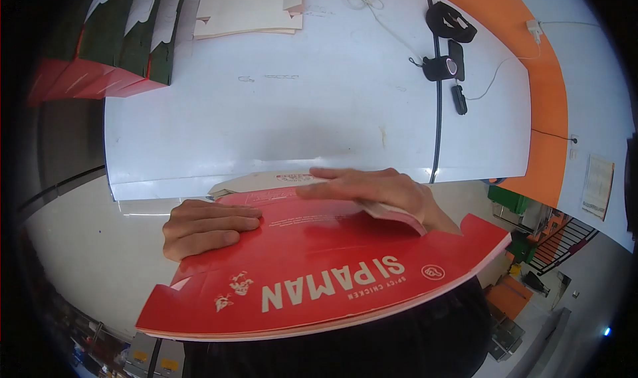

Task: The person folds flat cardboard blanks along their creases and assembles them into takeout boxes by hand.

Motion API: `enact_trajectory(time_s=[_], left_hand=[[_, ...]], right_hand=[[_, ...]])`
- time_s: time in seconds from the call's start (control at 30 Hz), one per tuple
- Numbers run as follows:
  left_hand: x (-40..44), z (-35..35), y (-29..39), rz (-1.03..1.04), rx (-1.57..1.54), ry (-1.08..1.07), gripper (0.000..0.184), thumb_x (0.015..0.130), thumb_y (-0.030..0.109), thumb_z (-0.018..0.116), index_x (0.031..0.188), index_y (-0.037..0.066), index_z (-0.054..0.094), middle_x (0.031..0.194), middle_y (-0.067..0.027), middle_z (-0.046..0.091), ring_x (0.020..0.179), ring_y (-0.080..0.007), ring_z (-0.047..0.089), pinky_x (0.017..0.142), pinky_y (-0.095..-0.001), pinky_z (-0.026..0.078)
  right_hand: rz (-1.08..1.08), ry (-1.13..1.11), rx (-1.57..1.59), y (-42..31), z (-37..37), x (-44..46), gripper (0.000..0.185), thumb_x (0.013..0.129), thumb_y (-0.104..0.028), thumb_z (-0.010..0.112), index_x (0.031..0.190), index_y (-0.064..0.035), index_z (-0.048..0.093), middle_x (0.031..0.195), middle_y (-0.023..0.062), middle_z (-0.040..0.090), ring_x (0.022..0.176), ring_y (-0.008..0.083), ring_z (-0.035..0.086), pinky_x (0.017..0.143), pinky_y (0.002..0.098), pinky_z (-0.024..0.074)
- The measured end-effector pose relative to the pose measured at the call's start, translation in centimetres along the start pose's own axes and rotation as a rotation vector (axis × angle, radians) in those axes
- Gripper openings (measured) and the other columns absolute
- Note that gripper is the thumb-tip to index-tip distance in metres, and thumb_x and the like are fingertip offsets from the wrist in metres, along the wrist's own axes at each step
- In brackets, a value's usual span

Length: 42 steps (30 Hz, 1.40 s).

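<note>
A stack of flat red cardboard box blanks, printed "SI PAMAN SPICY CHICKEN" upside down from here, is held in front of my body at the near side of the table. My left hand grips its left edge, fingers on top and thumb out of sight. Across the far right part lies my right hand, its fingers stretched out to the left and slightly apart. A bent flap rises beneath that palm. Beyond the fingers shows a pale printed panel.
The white table spreads ahead. Folded red and dark green cartons stand at its left. Pale flat cardboard lies at the back. A black strap, a small round-faced device and cables are at the right.
</note>
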<state>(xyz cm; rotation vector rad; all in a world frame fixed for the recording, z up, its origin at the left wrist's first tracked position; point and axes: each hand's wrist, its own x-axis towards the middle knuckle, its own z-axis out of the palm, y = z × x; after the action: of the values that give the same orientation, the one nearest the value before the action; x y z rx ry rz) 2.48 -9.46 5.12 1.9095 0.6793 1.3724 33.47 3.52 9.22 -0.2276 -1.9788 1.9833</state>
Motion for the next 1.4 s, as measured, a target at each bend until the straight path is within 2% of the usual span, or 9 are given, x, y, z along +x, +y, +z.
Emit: enact_trajectory(time_s=[0.07,0.13,0.27,0.4,0.7,0.8,0.97,1.17,1.4], left_hand=[[0.2,-0.7,-0.1,-0.043,-0.065,0.0,0.044,0.089,0.027,0.082,0.117,-0.001,0.062,0.11,-0.0273,0.073,0.098,-0.038,0.076,0.076,-0.041,0.064],[-7.3,0.0,-3.9,-0.507,0.105,0.078,0.041,0.089,0.019,0.08,0.119,-0.004,0.062,0.109,-0.0247,0.074,0.091,-0.0342,0.076,0.075,-0.0389,0.062],[-4.4,2.7,-6.5,-0.81,-0.288,0.831,0.04,0.088,0.009,0.076,0.123,-0.007,0.063,0.107,-0.0176,0.074,0.088,-0.0253,0.073,0.08,-0.0364,0.059],[-2.4,3.7,-7.1,-0.865,-0.215,0.856,0.048,0.088,0.014,0.079,0.126,-0.006,0.059,0.108,-0.0147,0.07,0.104,-0.0241,0.069,0.09,-0.0379,0.056],[-4.4,3.2,-8.5,-0.997,-0.189,0.763,0.072,0.081,0.02,0.085,0.137,-0.004,0.048,0.113,-0.0163,0.068,0.096,-0.0269,0.072,0.077,-0.0375,0.062],[-5.8,1.9,-9.3,-0.855,-0.366,0.681,0.067,0.082,0.017,0.084,0.135,-0.005,0.05,0.115,-0.0152,0.068,0.101,-0.0268,0.071,0.082,-0.0384,0.061],[-2.9,2.6,-8.5,-0.931,-0.322,0.918,0.054,0.082,0.012,0.085,0.125,-0.008,0.061,0.11,-0.0163,0.071,0.099,-0.0256,0.071,0.089,-0.0371,0.057],[-2.7,2.9,-8.3,-1.006,-0.264,0.944,0.053,0.083,0.016,0.084,0.124,-0.009,0.062,0.109,-0.0172,0.072,0.095,-0.0261,0.072,0.084,-0.0378,0.059],[1.6,6.5,-2.8,-1.111,-0.052,0.824,0.043,0.09,0.025,0.081,0.119,-0.004,0.066,0.097,-0.0115,0.071,0.08,-0.0177,0.069,0.063,-0.0277,0.057]], right_hand=[[0.154,-0.034,-0.077,-1.3,-0.3,0.3,0.07,0.088,-0.032,0.08,0.146,-0.0037,0.05,0.138,0.0234,0.061,0.133,0.0341,0.057,0.112,0.0426,0.0452],[0.242,0.089,-0.136,-1.5,-0.5,0.9,0.072,0.086,-0.03,0.083,0.144,-0.0029,0.05,0.134,0.0229,0.062,0.127,0.0303,0.06,0.107,0.0379,0.0483],[0.314,0.444,-0.324,0.7,-2.2,3.6,0.065,0.081,-0.025,0.088,0.131,0.0038,0.058,0.119,0.0162,0.068,0.11,0.0228,0.064,0.097,0.0356,0.05],[0.353,0.433,-0.138,4.0,-3.4,3.9,0.055,0.088,-0.031,0.082,0.126,0.0042,0.063,0.118,0.0163,0.07,0.11,0.0225,0.063,0.097,0.036,0.0498],[0.484,0.25,-0.055,2.9,-1.8,3.4,0.051,0.094,-0.028,0.076,0.132,0.0026,0.06,0.121,0.0146,0.069,0.113,0.0241,0.063,0.1,0.0378,0.049],[0.247,0.294,-0.19,2.3,-2.5,4.2,0.053,0.093,-0.026,0.077,0.133,0.0036,0.059,0.121,0.0155,0.069,0.112,0.0248,0.063,0.1,0.0386,0.0493],[0.427,0.275,0.051,6.0,-8.3,2.4,0.055,0.087,-0.019,0.082,0.131,0.0052,0.06,0.12,0.0135,0.071,0.109,0.0189,0.066,0.099,0.0351,0.051],[0.428,0.559,-0.026,7.9,-7.6,2.8,0.047,0.083,-0.01,0.082,0.124,0.0054,0.065,0.108,0.0095,0.074,0.095,0.0173,0.071,0.088,0.031,0.057],[0.245,1.038,-0.622,12.7,-4.9,4.2,0.021,0.082,-0.006,0.082,0.085,0.0014,0.063,0.08,0.0091,0.066,0.067,0.0165,0.064,0.061,0.0322,0.0539]])
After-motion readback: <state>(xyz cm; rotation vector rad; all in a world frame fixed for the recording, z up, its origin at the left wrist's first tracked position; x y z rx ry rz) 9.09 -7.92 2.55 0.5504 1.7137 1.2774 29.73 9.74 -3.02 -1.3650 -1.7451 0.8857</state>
